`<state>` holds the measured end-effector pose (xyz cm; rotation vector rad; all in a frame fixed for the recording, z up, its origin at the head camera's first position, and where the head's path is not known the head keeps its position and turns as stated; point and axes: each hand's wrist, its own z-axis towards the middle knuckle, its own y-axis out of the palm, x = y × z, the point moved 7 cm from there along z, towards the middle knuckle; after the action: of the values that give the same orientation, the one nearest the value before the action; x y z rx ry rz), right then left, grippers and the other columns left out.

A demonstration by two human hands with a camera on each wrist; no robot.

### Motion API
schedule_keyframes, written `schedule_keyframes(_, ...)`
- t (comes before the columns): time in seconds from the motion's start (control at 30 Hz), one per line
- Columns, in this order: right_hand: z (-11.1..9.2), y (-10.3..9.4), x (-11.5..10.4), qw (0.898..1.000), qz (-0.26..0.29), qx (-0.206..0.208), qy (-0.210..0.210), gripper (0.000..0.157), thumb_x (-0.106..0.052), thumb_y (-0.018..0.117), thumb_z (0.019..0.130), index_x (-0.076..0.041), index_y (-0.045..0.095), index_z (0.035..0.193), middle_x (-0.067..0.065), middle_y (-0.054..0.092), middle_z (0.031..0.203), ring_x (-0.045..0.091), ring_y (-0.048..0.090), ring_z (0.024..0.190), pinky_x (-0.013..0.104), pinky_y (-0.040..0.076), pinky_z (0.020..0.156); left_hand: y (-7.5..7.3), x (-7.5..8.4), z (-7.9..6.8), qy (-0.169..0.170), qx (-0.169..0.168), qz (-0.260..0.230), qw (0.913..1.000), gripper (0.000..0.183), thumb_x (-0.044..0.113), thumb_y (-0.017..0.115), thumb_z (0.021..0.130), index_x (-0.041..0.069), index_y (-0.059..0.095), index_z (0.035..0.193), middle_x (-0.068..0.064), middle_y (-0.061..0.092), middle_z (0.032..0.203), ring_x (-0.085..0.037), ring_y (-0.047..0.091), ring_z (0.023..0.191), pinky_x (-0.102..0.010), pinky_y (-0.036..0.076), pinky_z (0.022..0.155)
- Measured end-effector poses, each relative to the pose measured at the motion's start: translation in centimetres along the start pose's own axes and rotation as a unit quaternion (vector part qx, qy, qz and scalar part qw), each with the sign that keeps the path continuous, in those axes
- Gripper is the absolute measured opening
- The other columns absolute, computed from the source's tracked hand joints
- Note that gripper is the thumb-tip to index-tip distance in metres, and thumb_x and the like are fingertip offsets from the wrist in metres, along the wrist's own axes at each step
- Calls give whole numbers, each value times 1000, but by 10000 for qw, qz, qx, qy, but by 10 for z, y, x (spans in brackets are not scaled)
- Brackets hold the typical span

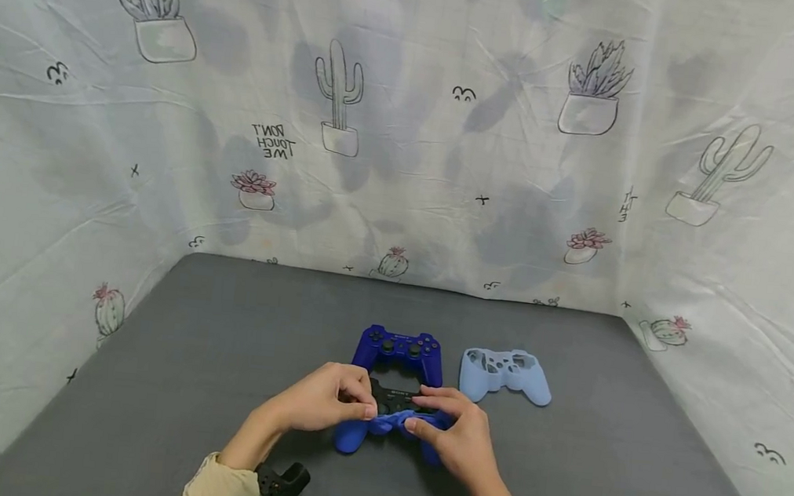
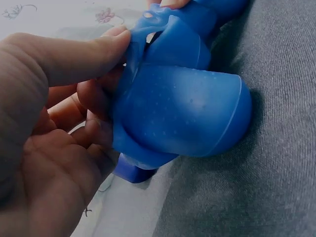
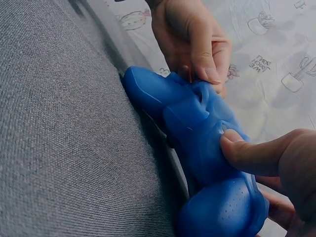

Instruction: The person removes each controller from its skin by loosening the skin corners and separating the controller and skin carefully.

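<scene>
Bendy blue rubbery skin (image 1: pixel 350 436), with fat, round handles, partly over a black Sony controller (image 1: pixel 394 400), on the grey woven tabletop (image 1: pixel 247 337). Pinched on one side by the left hand (image 1: pixel 328 400); gripped on the other side by the right hand (image 1: pixel 459 433). Just behind, dark blue controller (image 1: pixel 400 347); beside it, pale blue skin (image 1: pixel 495 380) with holes. Tiny bumps in wrist views only; pale blue skin in head view only.

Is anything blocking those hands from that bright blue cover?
Nothing visible: the left hand and right hand both grip the bright blue cover directly. The dark blue controller lies just beyond; the pale blue cover sits off to the right.
</scene>
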<state>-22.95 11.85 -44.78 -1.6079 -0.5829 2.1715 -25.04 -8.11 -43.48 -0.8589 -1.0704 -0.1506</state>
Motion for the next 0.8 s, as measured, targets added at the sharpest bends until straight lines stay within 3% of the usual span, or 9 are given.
schedule_keyframes(0.3,0,-2,-3,10000,-9,-54,49,28,-24,91,70,-22,80,96,-5,69,114,20,59,113,48,44,97,-3,5,2,-108,189,75,9997,7,22,74,90,20,80,91,10,62,83,-10,59,79,-29,50,72)
schedule_keyframes(0.53,0,-1,-3,10000,-63,40,13,27,-28,90,71,-22,80,96,-4,69,114,22,60,112,52,43,96,-2,0,4,-330,394,147,9986,6,21,78,86,23,80,92,10,63,82,-10,58,71,-28,50,63)
schedule_keyframes(0.8,-1,-1,-3,9999,-48,116,65,28,-28,91,70,-21,81,95,-4,70,112,21,60,111,50,43,96,-2,1,4,-389,747,609,9946,6,24,80,85,24,77,89,12,60,82,-8,55,70,-28,49,62)
